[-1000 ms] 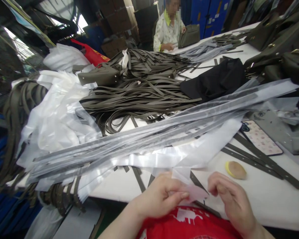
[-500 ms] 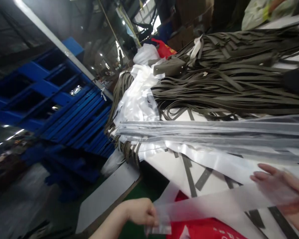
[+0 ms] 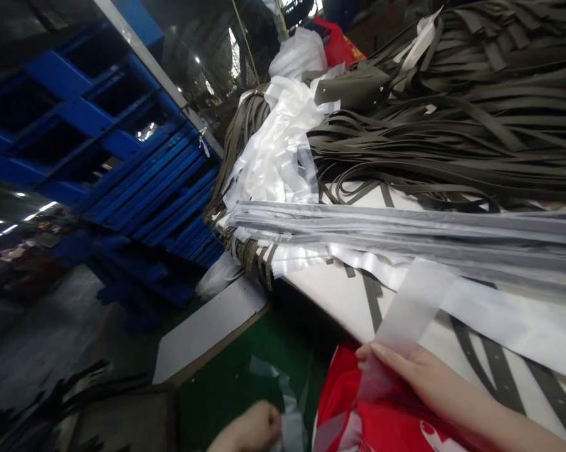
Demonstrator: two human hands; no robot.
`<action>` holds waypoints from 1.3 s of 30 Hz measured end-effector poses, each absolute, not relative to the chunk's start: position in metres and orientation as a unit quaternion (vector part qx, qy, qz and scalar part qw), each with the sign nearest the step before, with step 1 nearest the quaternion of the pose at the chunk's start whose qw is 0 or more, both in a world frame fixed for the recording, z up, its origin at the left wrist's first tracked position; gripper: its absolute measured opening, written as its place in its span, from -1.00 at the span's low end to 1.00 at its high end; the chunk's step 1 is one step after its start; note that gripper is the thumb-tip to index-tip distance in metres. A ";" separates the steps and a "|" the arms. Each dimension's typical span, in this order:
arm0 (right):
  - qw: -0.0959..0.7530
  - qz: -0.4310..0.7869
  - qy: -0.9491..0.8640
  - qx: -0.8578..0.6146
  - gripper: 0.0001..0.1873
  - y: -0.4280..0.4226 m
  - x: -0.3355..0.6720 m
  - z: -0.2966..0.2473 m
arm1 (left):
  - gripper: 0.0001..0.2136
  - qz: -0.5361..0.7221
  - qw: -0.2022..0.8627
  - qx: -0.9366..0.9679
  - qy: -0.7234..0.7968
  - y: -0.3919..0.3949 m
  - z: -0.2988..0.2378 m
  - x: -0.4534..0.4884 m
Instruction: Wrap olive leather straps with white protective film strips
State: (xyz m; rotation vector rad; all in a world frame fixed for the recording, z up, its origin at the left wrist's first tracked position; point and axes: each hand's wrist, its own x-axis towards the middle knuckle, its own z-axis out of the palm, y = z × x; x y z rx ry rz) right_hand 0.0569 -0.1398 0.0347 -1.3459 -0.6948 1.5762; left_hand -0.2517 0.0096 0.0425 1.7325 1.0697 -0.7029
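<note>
My left hand (image 3: 249,430) is low at the bottom edge, closed into a fist on the end of a clear plastic sleeve (image 3: 289,420) that hangs below the table's edge. My right hand (image 3: 417,373) rests at the table's near edge above my red garment (image 3: 358,417), fingers stretched out under another stretch of the translucent plastic sleeve (image 3: 408,314). A stack of long clear sleeves with dark straps inside (image 3: 405,229) lies across the white table (image 3: 339,298) just beyond my right hand.
A big heap of dark olive straps (image 3: 452,125) covers the far table, with crumpled white plastic (image 3: 277,150) at its left end. Blue pallets (image 3: 136,182) stand left of the table. A grey board (image 3: 207,333) lies on the green floor.
My left hand has pulled the sleeve's end further down and left. My right hand moved left toward the table's edge, the sleeve now bent over its fingers. The view swung left.
</note>
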 end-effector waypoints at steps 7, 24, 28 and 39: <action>0.461 0.603 -0.307 -0.574 -0.34 -0.146 0.062 0.026 | -0.65 -0.113 0.515 0.834 0.165 0.049 0.113 -0.132; 0.457 0.513 -0.411 -0.598 -0.65 -0.154 0.076 0.024 | -0.61 0.013 0.627 0.775 0.080 -0.015 0.082 -0.017; 0.539 0.436 -0.328 -0.642 -0.54 -0.188 0.117 0.036 | -0.65 0.000 0.512 0.858 0.046 -0.017 0.082 -0.022; 0.593 0.332 -0.298 -0.670 -0.64 -0.219 0.140 0.024 | -0.60 -0.124 0.507 0.852 -0.026 -0.041 0.076 -0.003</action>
